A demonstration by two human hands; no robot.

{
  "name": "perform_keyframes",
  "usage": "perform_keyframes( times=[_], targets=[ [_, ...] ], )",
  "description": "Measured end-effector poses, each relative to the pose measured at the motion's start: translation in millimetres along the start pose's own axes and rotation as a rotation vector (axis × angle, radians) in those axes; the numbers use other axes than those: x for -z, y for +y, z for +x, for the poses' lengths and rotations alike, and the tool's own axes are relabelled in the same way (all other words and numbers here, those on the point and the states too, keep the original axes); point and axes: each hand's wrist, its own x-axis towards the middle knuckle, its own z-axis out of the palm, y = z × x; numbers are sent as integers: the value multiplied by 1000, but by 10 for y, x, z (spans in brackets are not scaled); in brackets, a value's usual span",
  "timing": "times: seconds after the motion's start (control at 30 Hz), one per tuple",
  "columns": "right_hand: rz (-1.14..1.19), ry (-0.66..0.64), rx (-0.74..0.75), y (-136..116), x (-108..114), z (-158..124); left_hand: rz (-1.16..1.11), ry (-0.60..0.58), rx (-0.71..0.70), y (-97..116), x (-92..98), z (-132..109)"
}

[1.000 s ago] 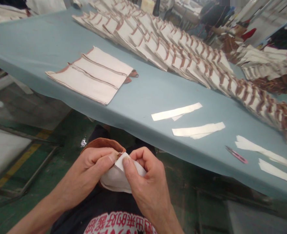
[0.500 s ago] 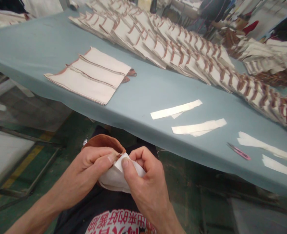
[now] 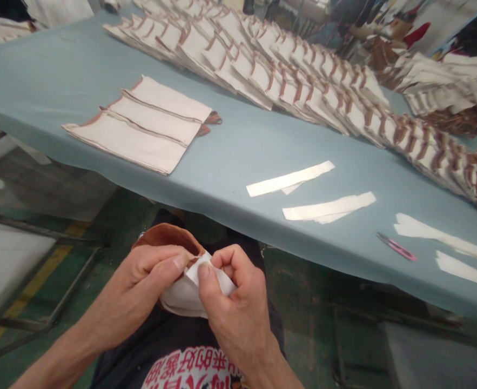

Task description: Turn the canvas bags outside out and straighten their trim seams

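Observation:
Below the table edge, over my lap, both hands pinch one small piece: a white fabric piece (image 3: 183, 294) with a brown curved part (image 3: 161, 236) behind it. My left hand (image 3: 143, 281) grips it from the left, thumb and forefinger pressed together at its top edge. My right hand (image 3: 230, 302) is curled shut, its thumb pressing a white corner of the same piece. The fingertips of both hands nearly touch.
A blue-grey table (image 3: 230, 146) runs across the view. On it lie a short stack of cream panels (image 3: 141, 129), long overlapping rows of cream and brown pieces (image 3: 303, 81), several white strips (image 3: 290, 178), and a pink thread snipper (image 3: 396, 247). Green floor and metal frames lie at left.
My hands keep the same grip on the piece; the view has shifted slightly, with the table contents drifting left and my hands a little lower.

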Motion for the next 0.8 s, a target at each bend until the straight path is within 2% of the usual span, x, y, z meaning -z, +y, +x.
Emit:
perform_keyframes(
  times=[0.17,0.43,0.63,0.8],
  targets=[
    [-11,0,3,26,-19,23,-88,-52,45,-152,47,-23],
    [-6,25,34,79,-64,30,-29,23,30,-162,1,-22],
    [11,11,3,91,-98,41,25,111,39,-53,-73,8],
    [46,-13,-24,89,-122,23,169,205,-37,102,-154,54]
  ],
)
